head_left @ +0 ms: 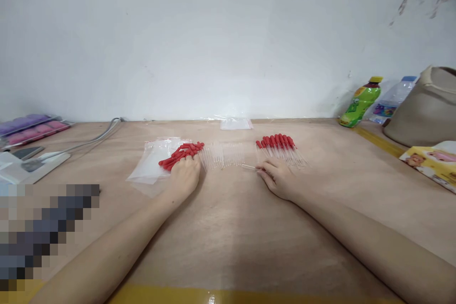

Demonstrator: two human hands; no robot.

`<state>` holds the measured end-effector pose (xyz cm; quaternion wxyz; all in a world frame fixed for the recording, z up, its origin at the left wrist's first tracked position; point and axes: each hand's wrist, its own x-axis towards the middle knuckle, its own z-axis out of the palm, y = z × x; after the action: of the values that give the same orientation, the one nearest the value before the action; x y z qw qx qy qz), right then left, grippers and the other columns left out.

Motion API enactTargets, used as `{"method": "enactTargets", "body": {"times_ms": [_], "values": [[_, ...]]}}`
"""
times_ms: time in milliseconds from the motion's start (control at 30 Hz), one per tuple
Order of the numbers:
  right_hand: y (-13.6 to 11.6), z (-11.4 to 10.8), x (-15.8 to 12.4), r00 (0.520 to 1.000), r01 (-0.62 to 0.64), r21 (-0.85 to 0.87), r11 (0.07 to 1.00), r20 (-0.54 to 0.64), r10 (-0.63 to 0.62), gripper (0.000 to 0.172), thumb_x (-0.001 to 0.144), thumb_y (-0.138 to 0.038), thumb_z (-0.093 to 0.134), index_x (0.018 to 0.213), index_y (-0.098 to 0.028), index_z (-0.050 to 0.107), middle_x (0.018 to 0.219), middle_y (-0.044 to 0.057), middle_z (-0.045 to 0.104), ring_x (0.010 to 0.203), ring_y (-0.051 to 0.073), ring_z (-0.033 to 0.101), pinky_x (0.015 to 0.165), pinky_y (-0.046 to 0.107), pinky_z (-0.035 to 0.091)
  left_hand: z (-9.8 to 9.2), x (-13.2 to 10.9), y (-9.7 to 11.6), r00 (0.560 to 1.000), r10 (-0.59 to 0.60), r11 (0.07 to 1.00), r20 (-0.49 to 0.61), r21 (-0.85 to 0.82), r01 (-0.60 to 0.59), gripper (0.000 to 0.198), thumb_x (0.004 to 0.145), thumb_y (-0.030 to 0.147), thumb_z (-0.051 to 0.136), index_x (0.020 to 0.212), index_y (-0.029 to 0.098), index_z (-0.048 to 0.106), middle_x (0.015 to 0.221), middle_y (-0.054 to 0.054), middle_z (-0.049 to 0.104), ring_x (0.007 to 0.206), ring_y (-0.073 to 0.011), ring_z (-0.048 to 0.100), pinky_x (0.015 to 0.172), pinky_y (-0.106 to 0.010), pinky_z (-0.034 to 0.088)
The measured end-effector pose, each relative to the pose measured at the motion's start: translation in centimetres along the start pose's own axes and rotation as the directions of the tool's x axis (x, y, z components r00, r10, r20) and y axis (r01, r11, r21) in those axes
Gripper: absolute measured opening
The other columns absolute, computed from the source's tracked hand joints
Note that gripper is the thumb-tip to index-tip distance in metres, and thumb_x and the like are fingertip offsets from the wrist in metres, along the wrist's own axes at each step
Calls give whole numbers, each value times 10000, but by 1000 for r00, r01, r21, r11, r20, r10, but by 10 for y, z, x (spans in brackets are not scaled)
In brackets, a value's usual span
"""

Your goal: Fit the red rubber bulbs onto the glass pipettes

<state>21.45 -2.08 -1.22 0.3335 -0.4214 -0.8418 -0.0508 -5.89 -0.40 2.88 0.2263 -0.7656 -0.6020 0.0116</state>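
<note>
My left hand rests at the near edge of a pile of red rubber dropper bulbs, fingers curled down; the fingertips are hidden, so I cannot see what they grip. The pile lies partly on a clear plastic zip bag. Between my hands, several clear thin tubes lie side by side. My right hand pinches one clear tube, which points left toward the row. Just beyond that hand lies a fan of droppers with red bulbs on their clear tubes.
Another clear bag lies by the wall. At the right stand a green drink bottle, a water bottle, a beige bag and a yellow printed packet. At the left are a grey cable and purple-pink packs.
</note>
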Motion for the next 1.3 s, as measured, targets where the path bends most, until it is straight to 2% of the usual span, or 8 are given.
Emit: {"method": "enactTargets", "body": {"times_ms": [133,233,367,533,733,867,1067,1300], "values": [[0,0,0,1000,3,10,1000,-16,-2,202,855,-213,399,918,-166,586,817,68,594,784,173,539,702,310,420,-8,-1,4,998,-38,998,-57,-58,35,275,773,28,289,925,63,516,823,-151,560,767,-246,558,630,-327,425],[-1,0,0,1000,5,23,1000,-26,-4,192,852,-212,403,917,-171,580,818,72,590,785,179,540,700,314,425,-17,-6,17,986,33,969,-166,-235,-73,244,806,124,342,985,88,504,883,-135,546,802,-246,550,640,-330,430],[-2,-2,0,999,-4,44,999,-33,5,172,847,-213,410,904,-173,568,820,70,575,763,175,536,696,313,429,-17,-17,40,941,245,776,-231,-536,-334,263,819,171,384,1042,159,523,906,-73,543,777,-174,544,692,-293,439],[0,1,-1,998,-30,85,996,-54,35,169,855,-216,385,907,-176,540,834,71,554,729,160,534,659,290,439,-3,-22,53,903,323,579,-284,-695,-426,222,835,218,425,967,174,597,912,-62,544,827,-164,526,744,-292,433],[-8,-2,0,999,-18,99,995,-38,22,162,859,-197,375,916,-170,524,850,71,562,744,152,539,666,272,438,-1,-17,54,916,248,451,-315,-799,-397,180,843,267,457,837,175,612,805,-32,576,760,-142,532,717,-275,422],[-24,-10,1,1000,12,59,998,5,-12,143,849,-187,406,901,-172,539,824,54,583,720,134,542,648,238,424,0,-16,57,960,151,358,-234,-893,-274,158,847,276,444,878,161,549,796,-21,593,715,-132,540,667,-260,431],[-30,-11,1,1000,19,94,995,-25,-17,149,852,-197,399,900,-162,535,799,51,579,684,121,531,616,227,412,8,-13,58,981,138,161,-136,-974,-158,249,859,301,410,1028,150,514,783,-32,605,690,-125,574,655,-254,468],[-32,-15,3,999,24,78,997,-29,-22,136,841,-194,417,885,-166,542,768,41,583,642,115,513,592,224,393,12,-11,57,988,115,117,-100,-987,-114,284,850,343,420,1016,151,548,767,-38,628,690,-138,610,660,-262,488]]}}
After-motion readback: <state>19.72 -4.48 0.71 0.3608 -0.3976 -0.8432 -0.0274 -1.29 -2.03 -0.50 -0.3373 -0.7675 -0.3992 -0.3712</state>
